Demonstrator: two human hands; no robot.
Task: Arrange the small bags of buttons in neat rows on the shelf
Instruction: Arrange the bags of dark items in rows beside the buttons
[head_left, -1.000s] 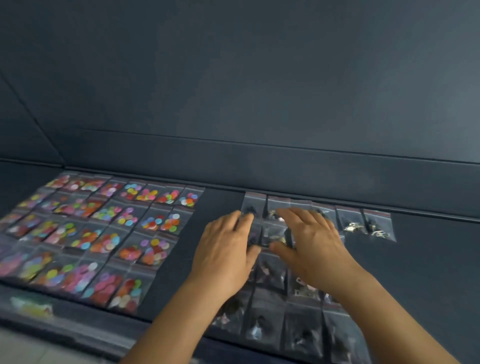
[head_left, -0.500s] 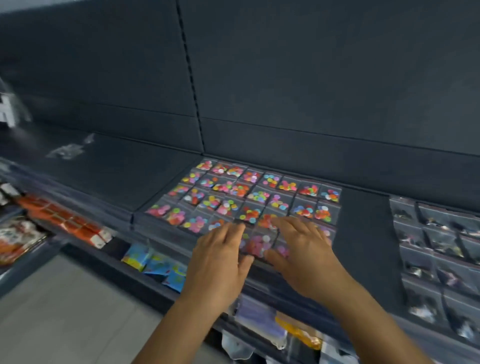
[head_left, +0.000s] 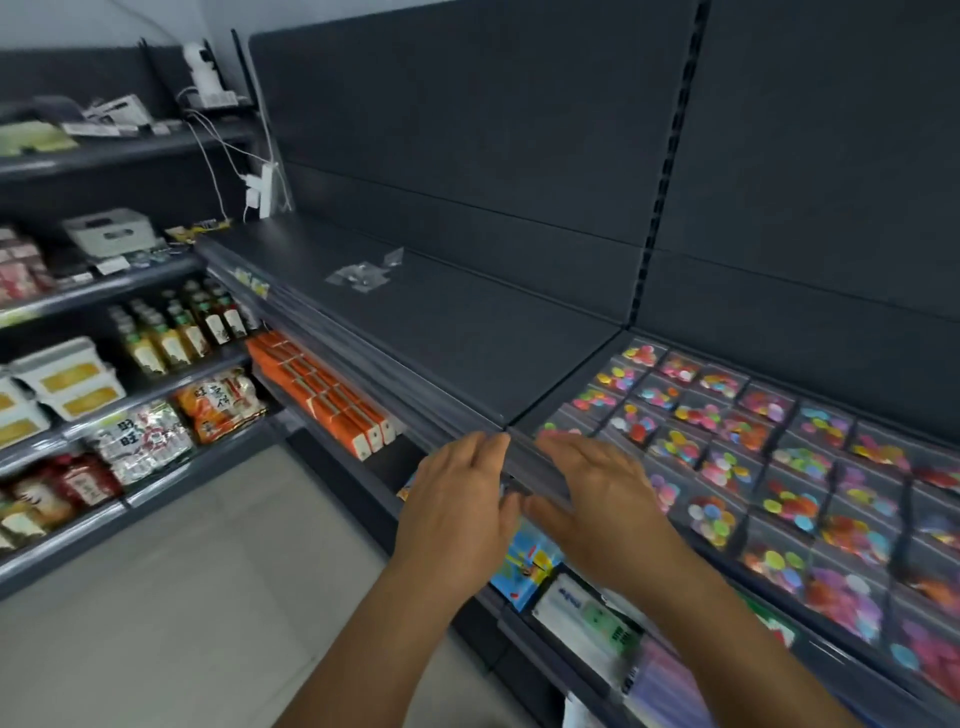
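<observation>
Several small clear bags of coloured buttons (head_left: 779, 457) lie in neat rows on the dark shelf (head_left: 550, 379) at the right. A few loose clear bags (head_left: 363, 273) lie farther left on the same shelf level. My left hand (head_left: 457, 499) and my right hand (head_left: 592, 493) hover side by side over the shelf's front edge, fingers spread and straight, holding nothing. The right hand's fingertips reach over the nearest row of bags; contact is unclear.
Below the shelf sit orange boxes (head_left: 327, 395), a blue packet (head_left: 524, 566) and a white packet (head_left: 587, 608). Left shelves carry bottles (head_left: 176, 322), snack bags (head_left: 218, 400) and white tubs (head_left: 57, 379). A cable and plug (head_left: 260, 187) hang at the back. Grey floor (head_left: 182, 597) lies below.
The view has swung left, from dark-button bags, past the coloured bags, to the left shelves. Both hands moved left with it, staying open and empty.
</observation>
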